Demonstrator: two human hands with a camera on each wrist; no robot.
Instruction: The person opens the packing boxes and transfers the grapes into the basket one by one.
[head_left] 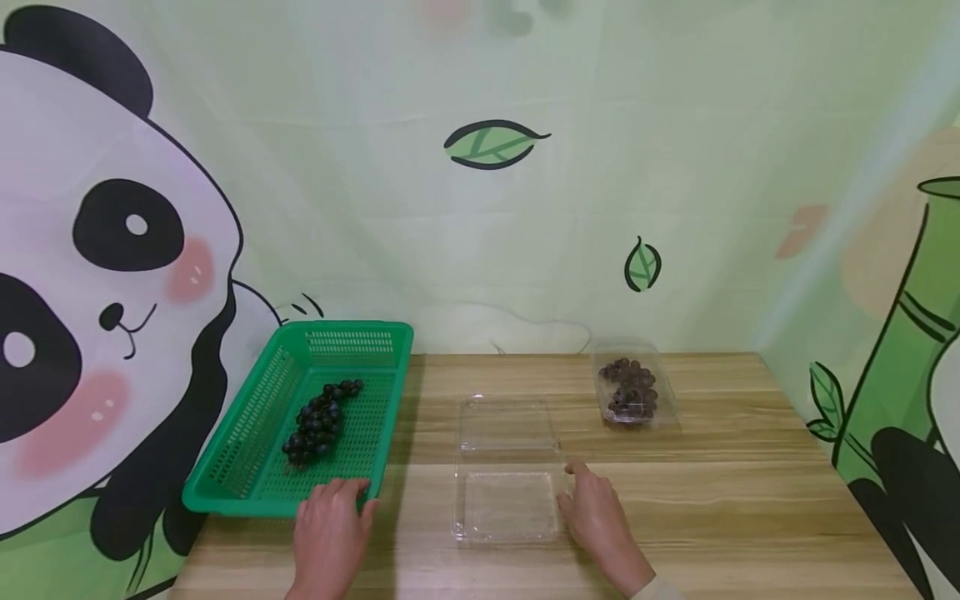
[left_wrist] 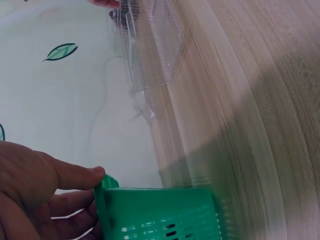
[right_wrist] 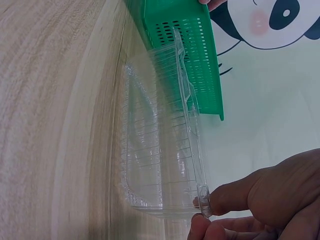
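A green plastic basket (head_left: pixel 396 400) stands on the left of the table, with a bunch of dark grapes (head_left: pixel 318 425) inside. My left hand (head_left: pixel 330 529) grips its near rim, the thumb on one side and the fingers on the other, as the left wrist view shows. In the middle lies an opened clear plastic clamshell box (head_left: pixel 510 504), its lid folded back away from me, with nothing inside. My right hand (head_left: pixel 600 517) pinches the right edge of this box between thumb and fingers, seen close up in the right wrist view.
At the back right stands another clear plastic box (head_left: pixel 663 412) holding dark grapes (head_left: pixel 630 387). The wooden tabletop (head_left: pixel 735 500) ends at a cloth backdrop (head_left: pixel 525 250) printed with pandas, leaves and bamboo.
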